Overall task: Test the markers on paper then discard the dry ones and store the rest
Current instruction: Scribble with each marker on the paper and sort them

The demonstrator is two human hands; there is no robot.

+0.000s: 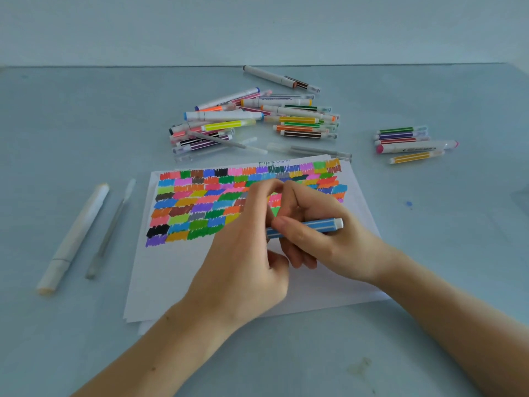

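No lettering can be read: the dark print on the fat white marker with the pink tip point(418, 146) is too blurred to make out.

The paper point(200, 270), a few stacked sheets, lies mid-surface, its top half filled with rows of coloured scribble patches point(194, 207) and its lower part bare. At 12 o'clock from it sits the main heap of markers point(252, 118); at 2 o'clock, well apart from the heap, a small group of five. At 9 o'clock lie a thick pale marker point(73, 239) and a thin grey pen point(110, 230), side by side. The pale blue surface point(443, 239) is open at 3 o'clock and along the near edge.

Both forearms reach in from 6 o'clock and meet over the paper. The right hand point(323, 239) has its grip closed on a blue striped marker point(317, 226), white end pointing to 3 o'clock. The left hand point(249, 253) is curled at the marker's other end, fingers bent; whether its grip is on the cap I cannot tell.
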